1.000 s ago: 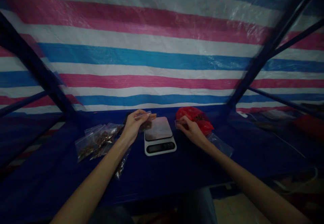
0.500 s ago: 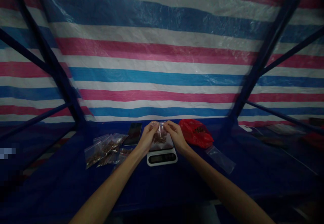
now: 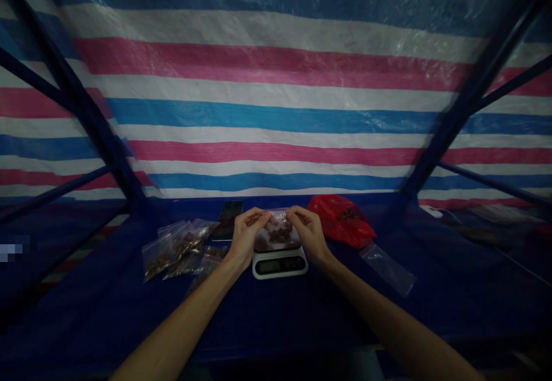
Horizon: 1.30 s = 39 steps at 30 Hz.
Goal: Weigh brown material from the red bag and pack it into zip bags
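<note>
Between my hands is a clear zip bag (image 3: 279, 233) with brown bits in its lower part. My left hand (image 3: 248, 233) pinches its top left corner, and my right hand (image 3: 309, 230) pinches the top right. Beneath the bag stands a white kitchen scale (image 3: 280, 267) with a dark display; whether the bag rests on the scale's plate I cannot tell. Right of my right hand lies a red plastic bag (image 3: 340, 220), its mouth open on more brown pieces. Several filled zip bags (image 3: 183, 249) overlap to the left of my left forearm.
A dark phone (image 3: 228, 220) lies behind my left hand. One flat zip bag (image 3: 390, 269) is on the blue table (image 3: 276, 323) at the right. Blue metal posts (image 3: 435, 145) rise at both sides, and a striped plastic sheet (image 3: 276, 116) hangs behind.
My hands have spread slightly apart, and the zip bag between them looks wider and flatter. The whole view has tilted a little downward and closer.
</note>
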Each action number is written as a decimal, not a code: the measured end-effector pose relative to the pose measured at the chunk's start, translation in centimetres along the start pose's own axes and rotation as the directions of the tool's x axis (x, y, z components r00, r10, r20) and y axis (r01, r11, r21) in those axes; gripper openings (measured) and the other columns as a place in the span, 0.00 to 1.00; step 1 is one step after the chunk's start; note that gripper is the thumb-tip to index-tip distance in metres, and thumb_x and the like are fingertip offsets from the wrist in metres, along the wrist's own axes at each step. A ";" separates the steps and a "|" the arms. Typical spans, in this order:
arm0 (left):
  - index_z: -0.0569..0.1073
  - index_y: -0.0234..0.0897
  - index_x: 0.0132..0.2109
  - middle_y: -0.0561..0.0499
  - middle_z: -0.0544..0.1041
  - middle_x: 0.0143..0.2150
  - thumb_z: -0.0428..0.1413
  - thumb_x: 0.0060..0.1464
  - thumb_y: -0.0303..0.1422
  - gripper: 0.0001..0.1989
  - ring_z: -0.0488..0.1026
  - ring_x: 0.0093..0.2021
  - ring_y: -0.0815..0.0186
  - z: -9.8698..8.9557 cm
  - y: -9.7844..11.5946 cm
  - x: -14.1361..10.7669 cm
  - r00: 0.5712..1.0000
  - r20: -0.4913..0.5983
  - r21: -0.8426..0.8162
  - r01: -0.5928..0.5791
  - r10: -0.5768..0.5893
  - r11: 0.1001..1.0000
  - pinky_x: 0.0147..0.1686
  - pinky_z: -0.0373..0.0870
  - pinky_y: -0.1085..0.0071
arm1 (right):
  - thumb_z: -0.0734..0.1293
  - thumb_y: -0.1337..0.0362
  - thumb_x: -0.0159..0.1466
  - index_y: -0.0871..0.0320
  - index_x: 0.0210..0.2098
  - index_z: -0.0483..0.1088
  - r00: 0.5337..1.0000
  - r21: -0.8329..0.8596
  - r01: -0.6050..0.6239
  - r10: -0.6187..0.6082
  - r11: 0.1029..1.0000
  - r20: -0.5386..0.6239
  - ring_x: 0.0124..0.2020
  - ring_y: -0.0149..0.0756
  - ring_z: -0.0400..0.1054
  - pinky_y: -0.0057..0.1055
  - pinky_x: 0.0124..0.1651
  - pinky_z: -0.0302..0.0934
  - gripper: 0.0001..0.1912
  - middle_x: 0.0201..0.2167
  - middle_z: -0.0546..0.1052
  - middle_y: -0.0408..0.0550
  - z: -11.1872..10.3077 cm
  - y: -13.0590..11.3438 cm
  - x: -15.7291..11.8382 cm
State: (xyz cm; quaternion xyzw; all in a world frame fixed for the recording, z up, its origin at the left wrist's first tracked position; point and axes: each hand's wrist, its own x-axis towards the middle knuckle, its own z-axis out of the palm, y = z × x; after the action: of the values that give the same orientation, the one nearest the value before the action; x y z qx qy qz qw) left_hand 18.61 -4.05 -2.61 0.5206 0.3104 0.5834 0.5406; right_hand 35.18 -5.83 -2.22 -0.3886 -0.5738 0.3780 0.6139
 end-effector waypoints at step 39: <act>0.78 0.37 0.29 0.51 0.77 0.28 0.62 0.58 0.37 0.11 0.73 0.32 0.65 1.2 1.5 -1.7 0.976 0.114 0.407 -0.215 0.184 0.888 0.36 0.69 0.71 | 0.70 0.49 0.65 0.58 0.29 0.70 0.971 -0.017 -0.023 0.026 1.000 0.236 0.26 0.30 0.62 0.27 0.29 0.56 0.19 0.25 0.70 0.42 -0.3 -0.8 -0.9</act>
State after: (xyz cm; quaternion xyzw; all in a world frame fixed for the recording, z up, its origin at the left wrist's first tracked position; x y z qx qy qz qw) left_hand 19.05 -6.27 -1.37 0.6736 0.3529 0.5371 0.3651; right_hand 35.41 -6.99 -1.83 -0.3522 -0.6405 0.4250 0.5339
